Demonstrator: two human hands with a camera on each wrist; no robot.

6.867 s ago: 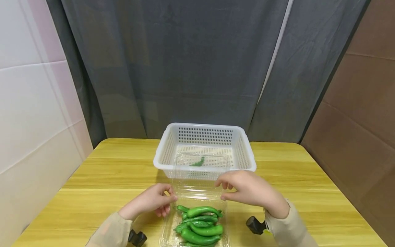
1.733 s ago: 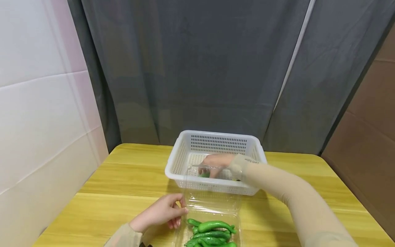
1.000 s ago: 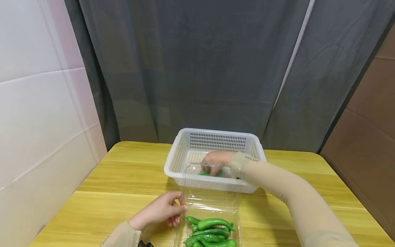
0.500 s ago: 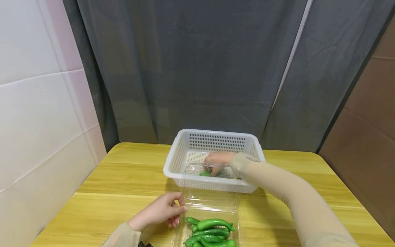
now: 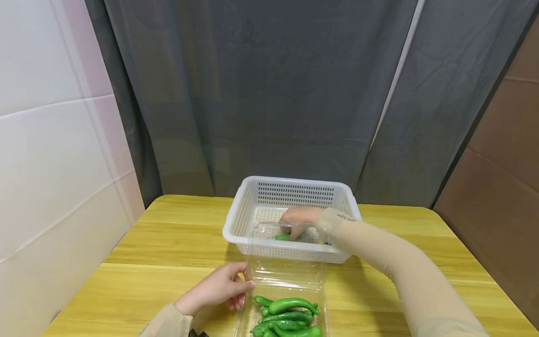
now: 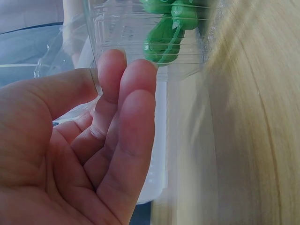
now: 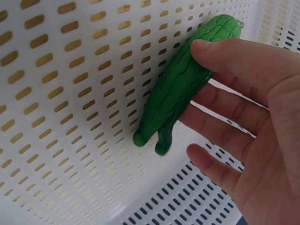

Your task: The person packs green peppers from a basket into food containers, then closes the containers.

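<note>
Right wrist view shows the right hand [image 7: 248, 140] inside the white perforated basket [image 7: 61, 70], fingers loosely spread, thumb tip touching a green pepper [image 7: 185, 82] lying on the basket floor; nothing is gripped. The left hand [image 5: 216, 290] pinches the raised lid edge of the clear clamshell box [image 5: 286, 281], where more peppers [image 5: 288, 318] are piled. The pepper looks light, smooth, perhaps slippery; I'd take it around its thick middle. Everything sits on a yellow wooden table [image 5: 160, 243], backed by a grey curtain [image 5: 269, 93].
</note>
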